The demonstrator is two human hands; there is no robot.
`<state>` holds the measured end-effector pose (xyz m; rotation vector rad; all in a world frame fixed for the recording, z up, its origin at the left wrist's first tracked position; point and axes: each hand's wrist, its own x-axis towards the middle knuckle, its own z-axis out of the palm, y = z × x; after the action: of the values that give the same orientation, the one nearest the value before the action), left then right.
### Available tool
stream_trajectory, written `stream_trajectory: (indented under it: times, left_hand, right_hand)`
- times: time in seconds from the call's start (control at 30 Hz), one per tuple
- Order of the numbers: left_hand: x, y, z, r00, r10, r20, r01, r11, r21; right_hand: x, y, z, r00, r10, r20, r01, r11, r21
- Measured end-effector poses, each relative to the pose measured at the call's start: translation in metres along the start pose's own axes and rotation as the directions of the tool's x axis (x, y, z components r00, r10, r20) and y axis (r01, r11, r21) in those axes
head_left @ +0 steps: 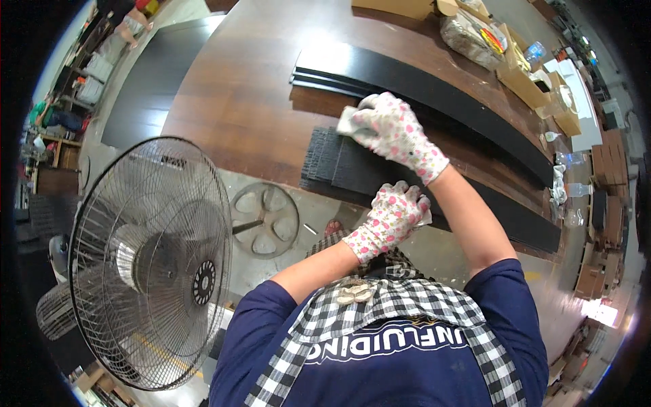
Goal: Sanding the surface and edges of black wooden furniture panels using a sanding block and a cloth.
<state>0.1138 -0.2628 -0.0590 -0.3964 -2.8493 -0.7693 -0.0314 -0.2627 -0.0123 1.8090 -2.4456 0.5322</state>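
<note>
Both my hands wear white gloves with a pink flower print. My right hand is closed round a small whitish pad, just above the left end of a stack of long black boards. Whether the pad is cloth or sponge I cannot tell. Nearer to me, my left hand is at the near edge of that stack with its fingers curled. Something pale shows beside its fingers, too little to name. Farther back lies a second group of long black boards, parallel to the first.
A brown table carries the boards. A large wire-caged fan stands close on my left, with its round base beside the table. Another dark panel lies at the far left. Cardboard boxes and plastic bottles line the right side.
</note>
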Motion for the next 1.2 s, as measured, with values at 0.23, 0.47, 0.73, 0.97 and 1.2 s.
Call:
stream_trajectory:
  times: [0.23, 0.47, 0.73, 0.97, 1.2]
  left_hand:
    - [-0.006, -0.007, -0.009, 0.997, -0.019, 0.076, 0.021, 1.0, -0.023]
    - [0.013, -0.024, -0.014, 0.867, -0.384, -0.318, 0.064, 0.718, -0.693]
    - [0.03, -0.026, -0.005, 0.958, -0.167, -0.232, 0.027, 0.861, -0.508]
    - [0.054, 0.006, 0.013, 0.971, -0.138, -0.195, 0.008, 0.833, -0.553]
    - [0.122, 0.078, 0.065, 0.983, 0.031, -0.183, -0.095, 0.933, -0.348]
  right_hand:
    - [-0.077, 0.009, -0.01, 0.835, 0.288, -0.47, -0.207, 0.954, 0.217]
    - [-0.189, -0.046, -0.008, 0.729, 0.506, -0.461, -0.536, 0.841, 0.074]
    - [-0.3, -0.005, -0.015, 0.501, 0.623, -0.6, -0.804, 0.592, -0.057]
    - [-0.336, 0.011, -0.037, 0.381, 0.62, -0.686, -0.85, 0.527, 0.004]
    - [-0.392, 0.044, -0.044, 0.389, 0.638, -0.664, -0.862, 0.506, -0.019]
